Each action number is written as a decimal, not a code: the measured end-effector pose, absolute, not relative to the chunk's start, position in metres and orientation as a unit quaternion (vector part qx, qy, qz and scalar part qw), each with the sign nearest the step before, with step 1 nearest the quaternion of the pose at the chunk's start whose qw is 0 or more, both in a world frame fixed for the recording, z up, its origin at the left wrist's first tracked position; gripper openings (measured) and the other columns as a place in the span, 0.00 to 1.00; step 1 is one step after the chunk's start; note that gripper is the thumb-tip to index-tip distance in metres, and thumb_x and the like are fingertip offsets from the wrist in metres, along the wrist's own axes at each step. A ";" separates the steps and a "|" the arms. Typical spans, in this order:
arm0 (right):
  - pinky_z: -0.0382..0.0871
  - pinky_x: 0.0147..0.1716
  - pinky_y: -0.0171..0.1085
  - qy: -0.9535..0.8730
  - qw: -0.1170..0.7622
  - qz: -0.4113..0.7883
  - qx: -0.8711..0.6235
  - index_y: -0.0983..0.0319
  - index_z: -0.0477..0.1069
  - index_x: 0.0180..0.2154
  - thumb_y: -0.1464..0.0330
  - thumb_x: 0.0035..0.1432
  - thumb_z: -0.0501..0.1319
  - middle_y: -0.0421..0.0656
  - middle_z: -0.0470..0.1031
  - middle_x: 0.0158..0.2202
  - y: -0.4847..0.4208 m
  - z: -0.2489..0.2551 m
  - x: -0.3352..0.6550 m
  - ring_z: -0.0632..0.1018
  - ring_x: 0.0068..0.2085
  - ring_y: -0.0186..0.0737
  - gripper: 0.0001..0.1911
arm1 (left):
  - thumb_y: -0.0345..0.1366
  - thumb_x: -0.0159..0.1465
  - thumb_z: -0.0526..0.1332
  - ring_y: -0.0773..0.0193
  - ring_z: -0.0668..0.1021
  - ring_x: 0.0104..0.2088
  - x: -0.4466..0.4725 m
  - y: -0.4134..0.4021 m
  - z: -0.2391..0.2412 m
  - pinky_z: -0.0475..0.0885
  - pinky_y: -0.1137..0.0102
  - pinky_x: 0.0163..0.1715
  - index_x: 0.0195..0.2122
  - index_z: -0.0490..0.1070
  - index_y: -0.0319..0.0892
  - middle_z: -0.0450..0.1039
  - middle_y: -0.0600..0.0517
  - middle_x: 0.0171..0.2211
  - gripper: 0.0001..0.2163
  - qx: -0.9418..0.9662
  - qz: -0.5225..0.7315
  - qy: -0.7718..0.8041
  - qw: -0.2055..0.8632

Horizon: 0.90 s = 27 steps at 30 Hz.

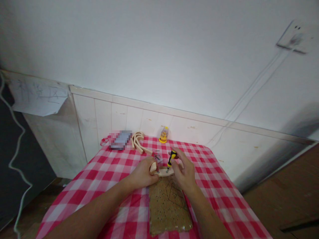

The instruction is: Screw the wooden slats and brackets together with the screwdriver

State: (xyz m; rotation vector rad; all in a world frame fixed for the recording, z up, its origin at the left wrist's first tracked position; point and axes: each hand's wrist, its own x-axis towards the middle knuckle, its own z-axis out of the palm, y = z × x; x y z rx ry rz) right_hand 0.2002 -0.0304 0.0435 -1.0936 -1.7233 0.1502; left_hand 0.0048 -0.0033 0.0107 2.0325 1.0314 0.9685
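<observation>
My left hand [144,174] is closed around the left end of a curved pale wooden piece [163,172], which lies on the red-and-white checked tablecloth [104,169]. My right hand [183,169] grips a small screwdriver with a yellow and black handle [171,157], held nearly upright with its tip down on the wooden piece. A brown perforated board [167,207] with pencil lines lies flat just in front of both hands.
Several more curved wooden pieces [138,140] lie at the table's back. A yellow screwdriver-bit holder [163,134] stands by the white panelled wall. A blurred grey object [120,139] rests at the back left. A wall socket [295,39] with cables sits upper right.
</observation>
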 end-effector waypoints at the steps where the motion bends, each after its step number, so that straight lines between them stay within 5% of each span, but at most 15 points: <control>1: 0.80 0.43 0.43 -0.711 0.529 0.083 -0.455 0.57 0.71 0.57 0.69 0.65 0.58 0.47 0.82 0.47 -0.030 0.044 0.201 0.83 0.45 0.45 0.19 | 0.26 0.46 0.60 0.65 0.69 0.28 0.005 -0.003 0.011 0.60 0.72 0.28 0.27 0.63 0.43 0.66 0.56 0.27 0.08 0.775 0.369 0.395 0.328; 9: 0.78 0.33 0.36 -0.681 0.569 0.097 -0.451 0.58 0.74 0.54 0.69 0.61 0.60 0.43 0.82 0.36 -0.024 0.045 0.199 0.81 0.33 0.39 0.19 | 0.26 0.46 0.60 0.64 0.69 0.29 0.005 -0.003 0.013 0.60 0.71 0.29 0.27 0.64 0.42 0.67 0.55 0.28 0.08 0.776 0.360 0.401 0.328; 27: 0.71 0.26 0.34 -0.665 0.591 0.060 -0.453 0.59 0.75 0.49 0.70 0.59 0.65 0.37 0.74 0.29 -0.025 0.048 0.194 0.74 0.27 0.35 0.15 | 0.26 0.47 0.60 0.65 0.69 0.28 0.005 -0.003 0.010 0.60 0.71 0.29 0.27 0.64 0.42 0.66 0.55 0.28 0.08 0.778 0.366 0.395 0.323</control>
